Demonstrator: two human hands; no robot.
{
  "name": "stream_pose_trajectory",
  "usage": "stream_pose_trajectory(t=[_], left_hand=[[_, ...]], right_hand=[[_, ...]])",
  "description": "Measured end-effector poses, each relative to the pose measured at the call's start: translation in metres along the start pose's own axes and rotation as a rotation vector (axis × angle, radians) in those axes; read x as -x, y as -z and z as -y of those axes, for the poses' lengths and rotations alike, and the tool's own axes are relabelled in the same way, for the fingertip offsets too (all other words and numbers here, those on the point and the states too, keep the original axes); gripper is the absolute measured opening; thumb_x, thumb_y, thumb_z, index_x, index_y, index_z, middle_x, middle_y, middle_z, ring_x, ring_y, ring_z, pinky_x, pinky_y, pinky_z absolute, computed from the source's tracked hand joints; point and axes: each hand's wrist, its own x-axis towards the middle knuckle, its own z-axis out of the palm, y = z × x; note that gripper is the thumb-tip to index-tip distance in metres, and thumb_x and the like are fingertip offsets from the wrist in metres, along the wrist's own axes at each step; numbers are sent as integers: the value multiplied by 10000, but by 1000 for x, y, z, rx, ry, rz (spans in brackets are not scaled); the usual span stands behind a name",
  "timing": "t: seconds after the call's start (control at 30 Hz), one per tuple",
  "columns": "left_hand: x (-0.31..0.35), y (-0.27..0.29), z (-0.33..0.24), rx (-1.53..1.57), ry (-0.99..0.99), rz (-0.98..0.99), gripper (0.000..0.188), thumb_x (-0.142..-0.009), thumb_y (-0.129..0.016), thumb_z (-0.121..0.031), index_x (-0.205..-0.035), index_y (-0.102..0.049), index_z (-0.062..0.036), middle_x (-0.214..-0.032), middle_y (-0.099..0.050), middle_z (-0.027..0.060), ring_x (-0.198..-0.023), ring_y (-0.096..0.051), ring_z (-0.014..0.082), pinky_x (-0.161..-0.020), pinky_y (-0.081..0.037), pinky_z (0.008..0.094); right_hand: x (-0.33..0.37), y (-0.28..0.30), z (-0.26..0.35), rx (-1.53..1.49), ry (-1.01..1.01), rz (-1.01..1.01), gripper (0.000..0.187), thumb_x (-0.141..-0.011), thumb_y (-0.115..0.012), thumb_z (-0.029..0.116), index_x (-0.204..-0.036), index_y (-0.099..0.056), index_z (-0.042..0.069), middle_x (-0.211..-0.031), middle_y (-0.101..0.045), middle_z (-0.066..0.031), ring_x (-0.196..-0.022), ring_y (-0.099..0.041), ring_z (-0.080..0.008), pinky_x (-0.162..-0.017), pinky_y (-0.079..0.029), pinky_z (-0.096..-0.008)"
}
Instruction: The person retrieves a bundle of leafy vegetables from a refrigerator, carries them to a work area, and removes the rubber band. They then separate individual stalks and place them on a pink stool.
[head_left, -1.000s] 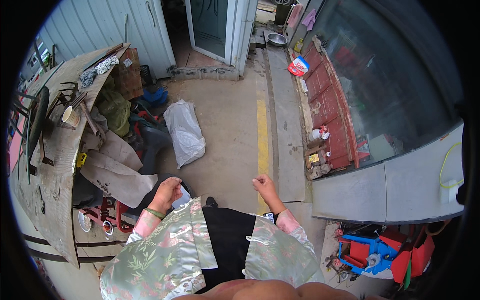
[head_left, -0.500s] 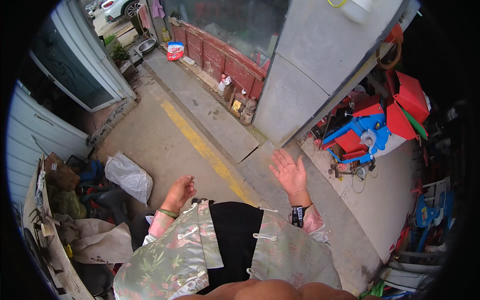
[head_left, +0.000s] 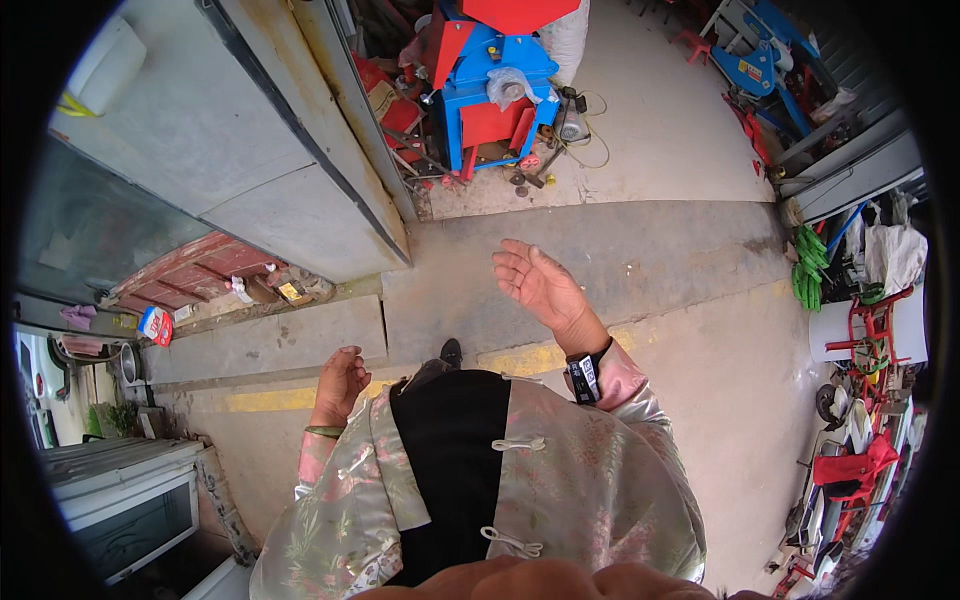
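My right hand is raised in front of me, palm up. Its fingers are slightly bent and it holds nothing; a dark band with a small black device sits on that wrist. My left hand hangs lower, its fingers curled together, with no object showing in them. A green bangle circles the left wrist. Both hands are over the floor and touch nothing. A dark shoe shows on the ground between them.
Ahead stands a blue and red machine with loose parts around its foot. A grey pillar and a low red panel wall are on the left. Green gloves and a red metal frame line the right. A yellow stripe crosses the concrete.
My view has swung to the right: the blue and red machine now lies ahead, and the doorway side has shifted to the lower left. My hands remain empty, the left more curled.
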Motion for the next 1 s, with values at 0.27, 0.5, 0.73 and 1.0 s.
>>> stream_pose_trajectory(t=[0.27, 0.5, 0.73, 1.0], left_hand=[[-134, -147, -62, -308, 166, 304, 104, -900, -598, -206, -941, -608, -111, -744, -569, -29, -613, -538, 97, -623, -493, 296], [-224, -329, -53, -496, 209, 501, 94, -937, -572, -197, -943, -594, -105, -759, -568, -14, -619, -545, 117, -638, -510, 310], [-252, -513, -27, -478, 266, 535, 139, -905, -591, -216, -955, -587, -86, -788, -550, 1, -655, -541, 110, -637, -516, 293], [-315, -612, -39, -363, 179, 320, 171, -884, -609, -220, -997, -588, -93, -824, -550, 6, -695, -538, 104, -678, -518, 298]], right_hand=[[66, 107, 52, -211, 214, -661, 282, -921, -625, 297, -715, -474, 177, -599, -398, 55, -503, -353, -75, -451, -288, -222], [156, 214, 121, -446, 575, -1080, 283, -942, -556, 361, -740, -487, 176, -706, -522, 14, -602, -490, -113, -555, -423, -268], [154, 318, 275, -443, 521, -1140, 266, -966, -532, 279, -732, -503, 157, -623, -510, 24, -498, -462, -98, -451, -395, -221], [36, 383, 471, -198, 401, -744, 273, -971, -530, 357, -766, -493, 180, -578, -363, 60, -466, -344, -81, -415, -304, -236]])
